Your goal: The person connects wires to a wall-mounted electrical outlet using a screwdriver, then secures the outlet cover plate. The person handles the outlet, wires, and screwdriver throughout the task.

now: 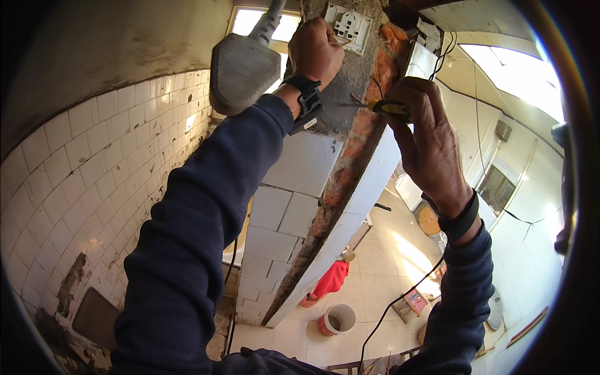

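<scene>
A white wall socket (pixel 349 28) is set on the rough grey end of a wall pillar, at the top middle. My left hand (pixel 315 53) is closed in a fist beside its left edge, and whatever the fingers hold is hidden. To the right, my right hand (pixel 428 128) grips a screwdriver by its yellow and black handle (pixel 389 108). Its thin shaft points left across the pillar, below the socket. Thin dark wire ends (pixel 357 99) stick out of the bare brick near the shaft. Both wrists carry black bands.
Close on the left hangs a grey blocky thing with a ribbed neck (pixel 245 72), like a cable plug. White tiles and exposed brick (pixel 337 187) cover the pillar. Below stand a bucket (pixel 326 325), a red cloth (pixel 331 279) and a small stool (pixel 412 303). A black cable (pixel 400 297) hangs at the right.
</scene>
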`<state>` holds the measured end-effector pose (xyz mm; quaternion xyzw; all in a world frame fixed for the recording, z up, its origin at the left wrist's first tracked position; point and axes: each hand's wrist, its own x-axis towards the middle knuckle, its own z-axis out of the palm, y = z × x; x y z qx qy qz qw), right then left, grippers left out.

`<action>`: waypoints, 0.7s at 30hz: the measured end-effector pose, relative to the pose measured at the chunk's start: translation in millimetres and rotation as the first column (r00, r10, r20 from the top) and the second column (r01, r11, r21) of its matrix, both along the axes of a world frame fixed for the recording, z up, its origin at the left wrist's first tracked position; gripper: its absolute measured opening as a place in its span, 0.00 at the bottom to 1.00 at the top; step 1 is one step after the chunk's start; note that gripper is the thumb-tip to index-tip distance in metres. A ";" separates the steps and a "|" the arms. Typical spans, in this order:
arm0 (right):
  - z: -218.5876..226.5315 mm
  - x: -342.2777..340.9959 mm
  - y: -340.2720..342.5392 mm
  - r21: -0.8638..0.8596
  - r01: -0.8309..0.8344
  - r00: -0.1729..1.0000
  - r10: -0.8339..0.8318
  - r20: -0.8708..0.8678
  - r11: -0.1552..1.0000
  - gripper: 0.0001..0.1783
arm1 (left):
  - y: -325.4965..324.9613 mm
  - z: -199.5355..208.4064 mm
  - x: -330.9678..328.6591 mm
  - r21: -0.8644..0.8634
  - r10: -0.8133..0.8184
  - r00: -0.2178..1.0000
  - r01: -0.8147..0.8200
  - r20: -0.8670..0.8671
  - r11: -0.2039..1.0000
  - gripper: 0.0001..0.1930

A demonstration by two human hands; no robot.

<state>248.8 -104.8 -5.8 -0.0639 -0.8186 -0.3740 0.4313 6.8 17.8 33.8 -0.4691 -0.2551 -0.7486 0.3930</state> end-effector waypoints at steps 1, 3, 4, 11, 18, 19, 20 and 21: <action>3.7 -1.2 -1.8 0.009 -0.007 1.000 0.007 -0.006 1.000 0.20 | 0.4 0.2 -1.2 0.011 0.008 1.000 -0.008 -0.008 1.000 0.02; 14.9 -5.3 -7.5 -0.013 -0.091 0.995 0.091 -0.044 0.996 0.18 | 1.5 0.9 -4.0 0.012 0.019 0.999 -0.019 -0.035 1.000 0.02; 21.6 -5.5 -13.1 -0.005 -0.145 0.983 0.144 -0.111 0.989 0.17 | 2.3 1.3 -4.2 0.017 0.005 1.000 -0.004 -0.030 1.000 0.01; 82.4 -31.9 -27.7 0.404 -0.177 0.974 0.219 -0.061 0.898 0.14 | 3.6 -0.6 -2.3 0.031 -0.074 0.997 0.074 -0.015 0.997 0.02; 91.3 -47.6 -26.8 0.474 -0.086 0.993 0.114 -0.031 0.876 0.22 | -2.1 -2.0 -3.2 -0.067 -0.083 0.996 0.082 -0.012 0.994 0.02; 91.5 -47.9 -26.9 0.478 -0.080 0.994 0.106 -0.027 0.875 0.23 | -2.4 -1.6 -2.6 -0.051 -0.059 0.998 0.058 -0.014 0.997 0.02; 92.6 -47.8 -27.2 0.481 -0.075 0.995 0.098 -0.022 0.873 0.23 | -2.7 -1.2 -2.2 -0.047 -0.060 0.998 0.059 -0.016 0.997 0.02; 93.1 -47.5 -26.8 0.466 -0.074 0.995 0.098 -0.026 0.881 0.23 | -3.0 -0.9 -2.0 -0.067 -0.088 0.996 0.087 -0.009 0.994 0.02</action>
